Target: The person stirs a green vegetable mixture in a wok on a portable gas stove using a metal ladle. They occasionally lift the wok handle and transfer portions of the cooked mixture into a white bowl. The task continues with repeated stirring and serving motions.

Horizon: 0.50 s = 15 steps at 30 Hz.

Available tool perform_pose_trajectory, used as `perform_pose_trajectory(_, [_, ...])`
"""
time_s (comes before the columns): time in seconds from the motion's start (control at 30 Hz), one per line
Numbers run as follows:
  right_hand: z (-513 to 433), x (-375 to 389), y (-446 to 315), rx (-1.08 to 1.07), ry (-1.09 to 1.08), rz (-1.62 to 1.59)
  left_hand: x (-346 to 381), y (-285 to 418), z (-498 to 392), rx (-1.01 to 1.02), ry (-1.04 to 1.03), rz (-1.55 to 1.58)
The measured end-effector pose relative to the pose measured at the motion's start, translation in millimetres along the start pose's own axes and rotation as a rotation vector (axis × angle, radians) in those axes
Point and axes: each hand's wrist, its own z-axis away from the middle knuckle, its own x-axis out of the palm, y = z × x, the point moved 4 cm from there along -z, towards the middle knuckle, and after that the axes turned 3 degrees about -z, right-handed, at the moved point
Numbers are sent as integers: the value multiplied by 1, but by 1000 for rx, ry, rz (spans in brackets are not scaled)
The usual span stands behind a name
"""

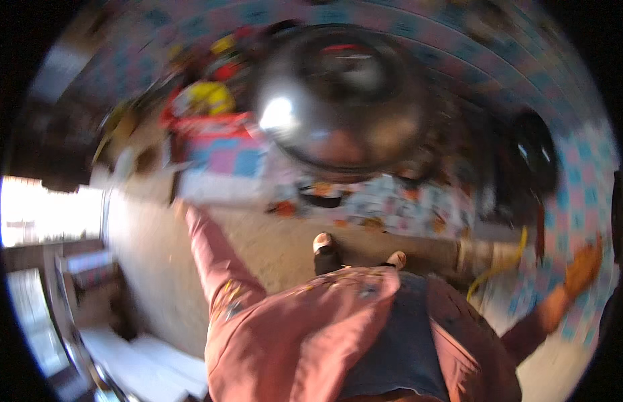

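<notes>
Both my arms are spread wide, and the picture is blurred by motion. At the left, my left hand (pixel 179 207) is a small smear past the pink sleeve, near the end of a white tiled ledge (pixel 216 188); its fingers cannot be made out. My right hand (pixel 583 271) is stretched out at the far right, in front of the blue-and-pink tiled wall (pixel 572 221). Its fingers look extended, and nothing shows in it. Whether it touches the wall cannot be told. A large shiny round metal vessel or lid (pixel 341 110) rests on the counter before me.
A red basket or crate (pixel 206 123) with a yellow item (pixel 211 98) stands left of the metal piece. A dark round pan (pixel 532 151) is at the right. Below it hangs a yellow hose (pixel 497 271). My shoes (pixel 322 242) are on the brown floor (pixel 271 246). A bright window (pixel 50 211) lies left.
</notes>
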Motion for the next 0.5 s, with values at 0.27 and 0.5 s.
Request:
perform_pose_trajectory(0.27, [-32,-49,60,122,-4,-39,25,-80,343,-196,-617,489])
perform_pose_trajectory(0.5, [-84,-127,100,-7,-212,317,22,256,742,21,-1770,554])
